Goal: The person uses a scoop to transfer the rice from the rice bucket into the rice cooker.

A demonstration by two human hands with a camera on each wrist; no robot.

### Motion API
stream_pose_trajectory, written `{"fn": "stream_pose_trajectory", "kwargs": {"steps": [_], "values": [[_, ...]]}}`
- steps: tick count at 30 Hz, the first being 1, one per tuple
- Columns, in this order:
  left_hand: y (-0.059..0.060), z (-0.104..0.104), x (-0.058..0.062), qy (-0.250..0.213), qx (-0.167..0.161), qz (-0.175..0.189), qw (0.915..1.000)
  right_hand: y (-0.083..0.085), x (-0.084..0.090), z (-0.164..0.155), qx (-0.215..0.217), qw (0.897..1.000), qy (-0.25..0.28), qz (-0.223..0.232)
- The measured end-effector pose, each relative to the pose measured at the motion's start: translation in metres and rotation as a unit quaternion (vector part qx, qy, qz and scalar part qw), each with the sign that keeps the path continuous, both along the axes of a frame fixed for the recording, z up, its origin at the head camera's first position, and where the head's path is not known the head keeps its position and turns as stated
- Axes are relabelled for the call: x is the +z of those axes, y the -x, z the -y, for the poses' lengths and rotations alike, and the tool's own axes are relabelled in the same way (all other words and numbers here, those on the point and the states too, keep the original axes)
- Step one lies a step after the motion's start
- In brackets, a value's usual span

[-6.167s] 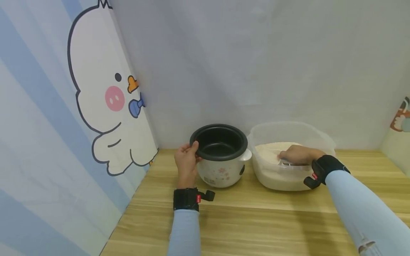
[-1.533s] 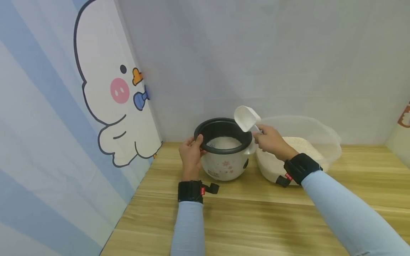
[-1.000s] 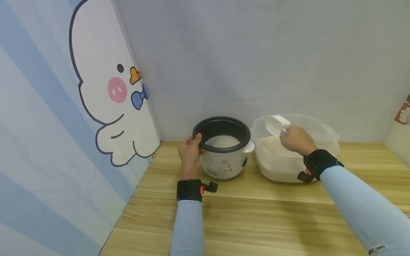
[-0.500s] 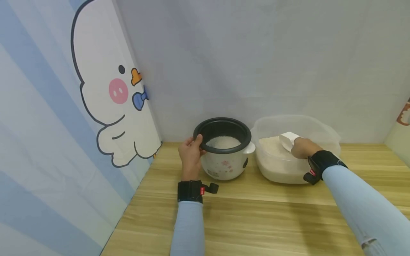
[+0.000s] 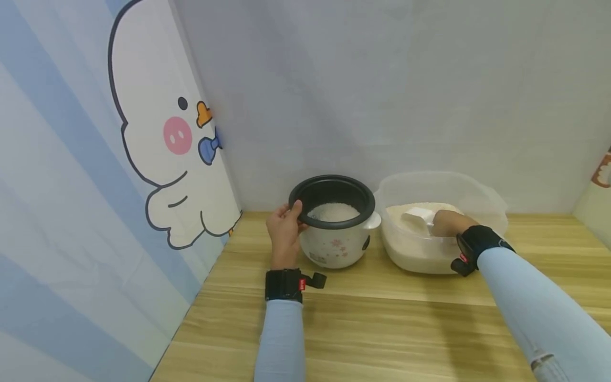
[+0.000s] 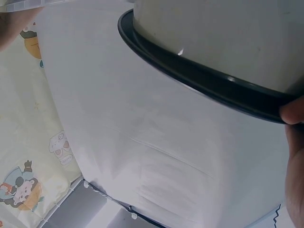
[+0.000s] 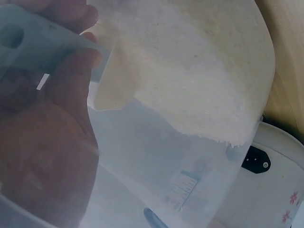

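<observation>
A small white rice cooker (image 5: 331,246) with a black inner pot (image 5: 332,190) stands on the wooden table; white rice lies in the pot. My left hand (image 5: 284,231) grips the pot's black rim (image 6: 209,90) at its left side. To the right sits a clear plastic tub (image 5: 487,199) filled with rice (image 5: 406,212). My right hand (image 5: 446,223) is inside the tub and holds a white scoop (image 5: 417,216) pushed down into the rice (image 7: 190,71). The right wrist view shows the scoop (image 7: 109,90) and my fingers (image 7: 76,71) blurred through the tub wall.
The wooden table (image 5: 382,329) runs to the front and right. A pale wall stands close behind both containers. A cartoon duck panel (image 5: 157,138) closes off the left side, next to the cooker.
The right hand carried the scoop from above the pot back to the tub and lowered it into the rice. The pot now holds rice. The left hand stayed on the rim.
</observation>
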State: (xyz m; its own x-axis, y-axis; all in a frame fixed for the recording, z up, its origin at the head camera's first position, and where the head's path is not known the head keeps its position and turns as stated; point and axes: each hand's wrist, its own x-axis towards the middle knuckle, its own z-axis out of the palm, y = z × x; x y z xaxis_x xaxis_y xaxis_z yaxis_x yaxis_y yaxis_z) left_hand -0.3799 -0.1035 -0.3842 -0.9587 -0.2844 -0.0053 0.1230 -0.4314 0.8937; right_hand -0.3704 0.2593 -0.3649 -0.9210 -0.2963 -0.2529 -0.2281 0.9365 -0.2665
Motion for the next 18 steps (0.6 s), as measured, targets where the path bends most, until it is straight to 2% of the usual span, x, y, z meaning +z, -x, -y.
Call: {"fn": "stream_pose_trajectory", "kwargs": {"steps": [10, 18], "values": [[-0.0003, 0.0000, -0.0004, 0.004, -0.003, -0.005, 1.0000, -0.0005, 0.0032, 0.0019, 0.033, 0.999, -0.022, 0.010], [0.0009, 0.0013, -0.0004, 0.007, -0.002, 0.001, 1.0000, 0.0032, 0.0046, 0.0038, 0.050, 0.997, -0.031, 0.050]]}}
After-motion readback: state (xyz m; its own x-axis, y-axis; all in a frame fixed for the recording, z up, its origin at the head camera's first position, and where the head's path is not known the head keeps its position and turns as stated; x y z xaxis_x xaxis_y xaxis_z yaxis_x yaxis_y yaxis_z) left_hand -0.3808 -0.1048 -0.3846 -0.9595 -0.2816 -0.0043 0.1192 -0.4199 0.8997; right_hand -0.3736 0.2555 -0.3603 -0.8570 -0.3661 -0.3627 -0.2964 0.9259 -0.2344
